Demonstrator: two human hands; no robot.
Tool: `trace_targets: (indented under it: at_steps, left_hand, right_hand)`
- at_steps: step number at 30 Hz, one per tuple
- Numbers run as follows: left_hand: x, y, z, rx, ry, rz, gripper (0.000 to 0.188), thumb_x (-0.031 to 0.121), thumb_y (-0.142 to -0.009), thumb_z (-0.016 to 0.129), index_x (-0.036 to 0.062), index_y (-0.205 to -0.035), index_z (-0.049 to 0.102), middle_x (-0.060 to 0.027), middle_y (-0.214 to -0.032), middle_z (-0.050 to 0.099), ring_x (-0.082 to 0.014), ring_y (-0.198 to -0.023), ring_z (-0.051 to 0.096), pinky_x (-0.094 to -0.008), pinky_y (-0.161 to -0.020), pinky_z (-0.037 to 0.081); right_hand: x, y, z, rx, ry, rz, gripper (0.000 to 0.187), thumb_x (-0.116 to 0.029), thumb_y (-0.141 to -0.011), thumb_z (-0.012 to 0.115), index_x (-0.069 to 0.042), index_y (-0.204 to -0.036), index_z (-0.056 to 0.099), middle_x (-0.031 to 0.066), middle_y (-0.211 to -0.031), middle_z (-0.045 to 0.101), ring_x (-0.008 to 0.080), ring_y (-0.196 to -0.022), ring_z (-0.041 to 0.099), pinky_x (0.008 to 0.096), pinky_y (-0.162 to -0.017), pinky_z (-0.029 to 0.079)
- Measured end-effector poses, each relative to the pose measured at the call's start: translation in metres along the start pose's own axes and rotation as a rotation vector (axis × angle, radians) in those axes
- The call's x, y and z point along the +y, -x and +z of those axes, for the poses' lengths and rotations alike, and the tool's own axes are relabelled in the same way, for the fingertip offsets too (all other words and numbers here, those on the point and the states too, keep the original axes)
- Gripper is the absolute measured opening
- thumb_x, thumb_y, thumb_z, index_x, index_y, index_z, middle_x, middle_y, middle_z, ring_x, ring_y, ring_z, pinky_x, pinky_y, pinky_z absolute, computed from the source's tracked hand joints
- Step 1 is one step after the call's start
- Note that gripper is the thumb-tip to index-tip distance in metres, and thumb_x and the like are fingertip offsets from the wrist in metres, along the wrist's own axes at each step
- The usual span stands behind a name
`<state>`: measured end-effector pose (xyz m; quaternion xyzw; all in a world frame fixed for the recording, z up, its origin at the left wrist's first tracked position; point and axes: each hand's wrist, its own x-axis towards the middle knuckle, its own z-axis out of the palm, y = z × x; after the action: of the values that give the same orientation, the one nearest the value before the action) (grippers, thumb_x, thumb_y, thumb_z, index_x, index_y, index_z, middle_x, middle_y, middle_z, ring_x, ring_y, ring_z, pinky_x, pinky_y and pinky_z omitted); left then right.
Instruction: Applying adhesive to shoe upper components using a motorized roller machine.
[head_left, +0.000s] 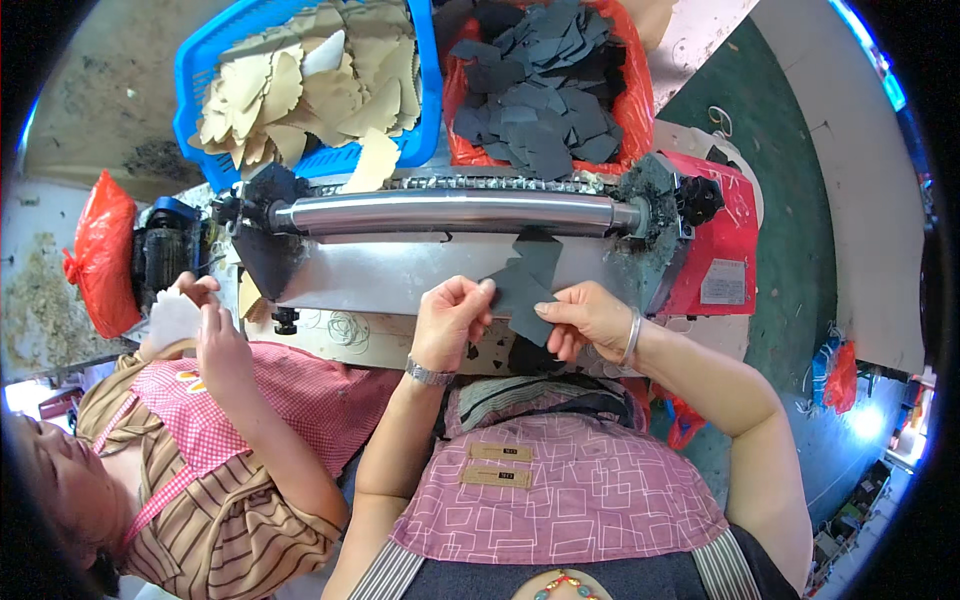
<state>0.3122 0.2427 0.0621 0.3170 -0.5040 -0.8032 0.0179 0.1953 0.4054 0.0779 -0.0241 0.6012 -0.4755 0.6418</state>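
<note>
Pretty messy setup: the surface (395,332) was pale and scattered with scraps, and green floor (780,180) showed past its right edge. A shiny steel roller (450,212) ran across behind a smooth metal plate (390,275). Left hand (455,315) was pinched almost closed, thumb and finger on the left side of some dark pieces (520,288). Right hand (590,315) pinched their right side, fingers curled under. Those pieces were flat, matte, angular and overlapping, over the plate's near edge, right of its middle. Behind the roller, a blue basket (430,90) held beige scalloped cutouts (350,100), and a crinkly red bag (637,85) held a dark pile (545,110). A co-worker (240,480) off to the left held a pale scalloped cutout (175,318).
</note>
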Motion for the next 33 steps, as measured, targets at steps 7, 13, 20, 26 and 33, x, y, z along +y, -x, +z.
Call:
trace_targets:
  at_steps: [7,13,20,26,33]
  left_hand:
    - [0.008,0.003,-0.004,0.012,0.005,0.094,0.018,0.018,-0.082,0.051,0.0043,-0.071,0.053,0.0012,-0.053,0.047,-0.0033,-0.044,0.039,-0.0156,-0.041,0.030]
    - [0.005,0.014,-0.007,0.045,-0.151,0.057,0.010,0.011,-0.080,0.053,0.0024,-0.075,0.054,0.0002,-0.059,0.051,-0.0038,-0.050,0.042,-0.0166,-0.045,0.033]
    - [0.031,0.018,0.031,-0.557,-1.057,0.534,0.029,0.022,-0.072,0.063,0.0054,-0.095,0.058,-0.0091,-0.074,0.061,-0.0178,-0.068,0.059,-0.0251,-0.061,0.047]
    - [0.056,0.021,0.057,-0.473,-0.858,0.171,0.041,0.025,-0.071,0.062,0.0052,-0.104,0.050,-0.0117,-0.089,0.058,-0.0259,-0.077,0.058,-0.0349,-0.063,0.048]
    - [0.059,-0.028,0.075,0.387,-1.116,0.896,0.049,0.008,-0.063,0.065,0.0048,-0.108,0.047,-0.0147,-0.111,0.046,-0.0315,-0.092,0.050,-0.0363,-0.082,0.040]
  right_hand:
    - [-0.019,-0.022,-0.017,0.260,-0.387,-0.141,0.023,-0.023,-0.085,0.044,-0.001,-0.086,0.050,0.0121,-0.073,0.058,0.0178,-0.057,0.059,0.0275,-0.052,0.049]
    - [-0.072,0.091,0.008,-0.199,0.328,-0.095,0.018,-0.014,-0.082,0.050,0.001,-0.090,0.056,0.0079,-0.071,0.060,0.0113,-0.066,0.058,0.0227,-0.061,0.048]
    - [-0.179,0.004,-0.104,0.134,1.323,-0.551,0.035,-0.023,-0.069,0.058,-0.002,-0.096,0.055,0.0133,-0.088,0.059,0.0238,-0.079,0.058,0.0295,-0.071,0.045]
    - [-0.141,-0.109,-0.129,-0.260,1.863,-1.072,0.022,-0.022,-0.069,0.054,-0.006,-0.084,0.055,0.0127,-0.080,0.057,0.0279,-0.078,0.055,0.0376,-0.068,0.044]
    - [-0.161,-0.093,-0.125,-0.093,1.741,-1.182,0.013,-0.019,-0.075,0.049,-0.008,-0.070,0.053,0.0088,-0.063,0.054,0.0255,-0.063,0.056,0.0347,-0.053,0.044]
